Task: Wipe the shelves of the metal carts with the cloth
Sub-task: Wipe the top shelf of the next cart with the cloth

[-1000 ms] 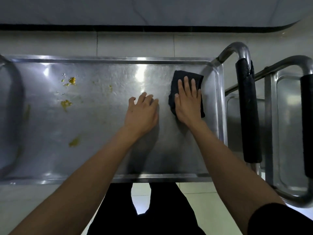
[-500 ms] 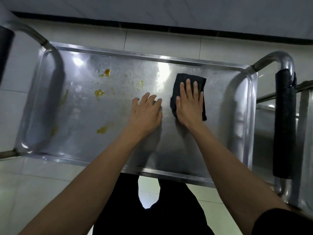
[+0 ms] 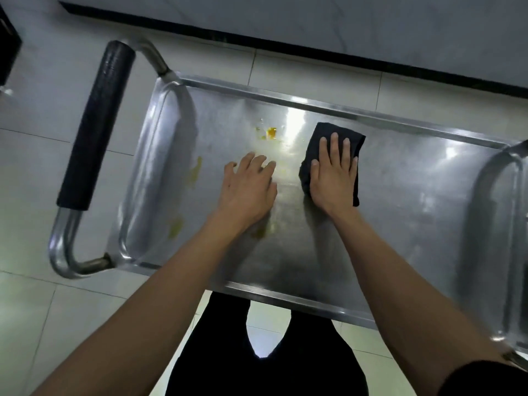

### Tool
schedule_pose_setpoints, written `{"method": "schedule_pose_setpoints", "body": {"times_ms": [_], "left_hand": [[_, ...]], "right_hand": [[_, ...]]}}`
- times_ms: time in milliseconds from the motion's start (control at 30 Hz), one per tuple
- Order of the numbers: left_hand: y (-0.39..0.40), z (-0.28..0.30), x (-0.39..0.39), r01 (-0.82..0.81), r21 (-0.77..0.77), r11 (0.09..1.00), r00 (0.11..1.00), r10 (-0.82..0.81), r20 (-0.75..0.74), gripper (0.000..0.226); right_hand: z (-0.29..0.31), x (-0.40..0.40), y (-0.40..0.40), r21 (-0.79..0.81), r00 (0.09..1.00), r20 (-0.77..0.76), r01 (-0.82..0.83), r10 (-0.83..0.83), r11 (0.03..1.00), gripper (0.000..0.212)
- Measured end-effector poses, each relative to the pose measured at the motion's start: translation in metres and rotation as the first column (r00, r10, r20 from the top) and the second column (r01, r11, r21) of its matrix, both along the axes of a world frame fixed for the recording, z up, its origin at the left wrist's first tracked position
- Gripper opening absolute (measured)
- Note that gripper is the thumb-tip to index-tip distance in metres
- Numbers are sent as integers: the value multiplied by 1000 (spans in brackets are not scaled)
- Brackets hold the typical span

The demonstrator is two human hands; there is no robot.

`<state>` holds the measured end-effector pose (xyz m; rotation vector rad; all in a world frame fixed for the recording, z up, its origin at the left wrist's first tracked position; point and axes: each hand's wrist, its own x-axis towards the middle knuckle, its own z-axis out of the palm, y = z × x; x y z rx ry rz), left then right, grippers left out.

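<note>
Centrally, the right hand (image 3: 334,178) is pressing flat, fingers straight, on a dark folded cloth (image 3: 347,137) atop the shiny steel shelf (image 3: 414,212), while the left hand (image 3: 247,185) is resting loosely spread beside yellow smears (image 3: 270,133).

Cart top shelf (image 3: 414,212): bare steel is lying open right of the black cloth (image 3: 337,155). Yellow food residue (image 3: 270,133) is sitting left of it. Raised rim and black-gripped push handle (image 3: 95,127) are bounding the left end.
</note>
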<state>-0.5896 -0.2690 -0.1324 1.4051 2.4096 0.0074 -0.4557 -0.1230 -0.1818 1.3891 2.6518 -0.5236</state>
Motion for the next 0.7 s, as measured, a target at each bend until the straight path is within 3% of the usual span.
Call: {"method": "schedule_pose_setpoints", "body": {"times_ms": [267, 700], "left_hand": [[-30, -3, -86, -85, 26, 996, 995, 84, 62, 50], [-58, -2, -157, -297, 12, 955, 954, 296, 45, 49]], "right_hand": [[-4, -68, -26, 21, 1000, 0, 9, -9, 1000, 57], [-6, -152, -49, 32, 992, -4, -125, 126, 992, 58]]}}
